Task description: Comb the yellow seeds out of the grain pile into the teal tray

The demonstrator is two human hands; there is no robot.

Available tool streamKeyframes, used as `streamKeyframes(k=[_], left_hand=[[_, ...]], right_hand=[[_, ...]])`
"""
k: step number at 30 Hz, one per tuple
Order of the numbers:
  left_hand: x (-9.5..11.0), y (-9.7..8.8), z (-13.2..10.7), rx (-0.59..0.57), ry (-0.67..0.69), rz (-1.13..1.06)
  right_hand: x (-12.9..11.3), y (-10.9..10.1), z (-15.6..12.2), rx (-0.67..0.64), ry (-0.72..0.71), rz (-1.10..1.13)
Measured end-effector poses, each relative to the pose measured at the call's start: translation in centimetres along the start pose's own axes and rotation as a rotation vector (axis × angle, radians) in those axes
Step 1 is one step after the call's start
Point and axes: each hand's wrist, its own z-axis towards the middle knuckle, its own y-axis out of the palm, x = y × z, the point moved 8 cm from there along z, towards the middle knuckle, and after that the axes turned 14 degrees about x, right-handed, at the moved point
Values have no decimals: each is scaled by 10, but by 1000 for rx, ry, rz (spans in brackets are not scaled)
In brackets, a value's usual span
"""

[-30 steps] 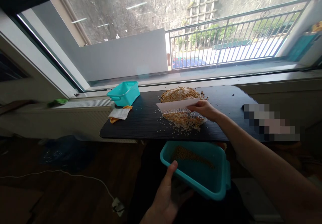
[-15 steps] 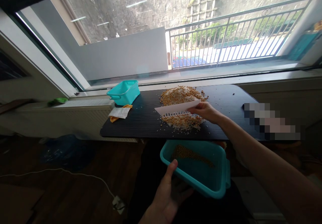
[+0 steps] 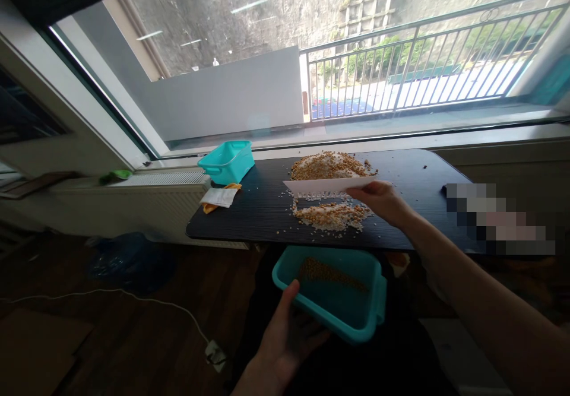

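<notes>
My right hand [image 3: 378, 200] is closed on the right end of a white slotted card [image 3: 327, 187], its toothed edge facing down. Behind the card lies a pile of yellow-brown beans mixed with white grains [image 3: 329, 164]. A smaller mixed pile [image 3: 332, 216] sits in front of it, nearer the table's edge. Below that edge, my left hand [image 3: 287, 336] grips the near left rim of a teal plastic bin [image 3: 329, 304], thumb over the rim and fingers underneath. Beans [image 3: 327, 271] lie on the bin's floor.
A second turquoise bin [image 3: 229, 163] stands at the left back of the dark table [image 3: 262, 218]. A white paper on an orange cloth [image 3: 221, 197] lies in front of it. The window stands behind; a power strip [image 3: 215, 355] and plastic bag [image 3: 131, 259] are on the floor.
The card has moved back from the front pile, leaving a gap of table between the two piles. The bin in my left hand has shifted slightly left.
</notes>
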Motion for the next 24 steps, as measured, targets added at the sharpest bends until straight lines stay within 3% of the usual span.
streamKeyframes(k=[3, 7, 16, 20, 24], left_hand=[[34, -25, 0, 61, 134, -31], [49, -37, -6, 85, 153, 19], [61, -46, -15, 109, 182, -11], [59, -49, -14, 119, 170, -24], [52, -41, -15, 107, 162, -34]], right_hand=[[-15, -2, -13, 58, -21, -25], [-38, 15, -33, 34, -79, -95], [-73, 80, -70, -309, -334, -186], [-77, 76, -73, -308, -354, -227], [-84, 49, -76, -279, -329, -197]])
